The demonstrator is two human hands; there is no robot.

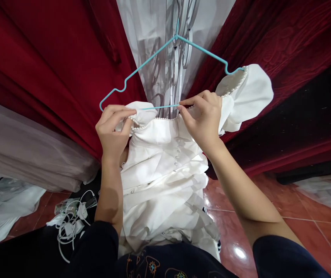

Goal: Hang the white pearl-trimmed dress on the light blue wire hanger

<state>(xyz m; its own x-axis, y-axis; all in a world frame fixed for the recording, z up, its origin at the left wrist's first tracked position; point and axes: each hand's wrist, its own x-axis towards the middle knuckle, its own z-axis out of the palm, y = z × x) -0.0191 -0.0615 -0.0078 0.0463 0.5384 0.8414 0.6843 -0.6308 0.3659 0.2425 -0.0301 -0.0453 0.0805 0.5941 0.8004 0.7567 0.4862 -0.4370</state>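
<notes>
A light blue wire hanger [150,57] hangs by its hook in front of me, tilted. On its right end rests one puffed sleeve [256,87] of a white dress [159,170] with a pearl-trimmed neckline. The other sleeve is gathered near my left hand [114,125], below the hanger's left end. The fingers of that hand are closed on the pearl-edged sleeve. My right hand [202,116] pinches the hanger's bottom bar between thumb and forefinger, just above the neckline. The dress drapes down toward my body, with small covered buttons along its middle.
Dark red curtains [67,50] hang to the left and right. White scrolled metalwork [179,65] stands behind the hanger. A tangle of white cables [69,227] lies at lower left. Red tiles [292,200] cover the floor, and pale tulle [26,135] hangs at left.
</notes>
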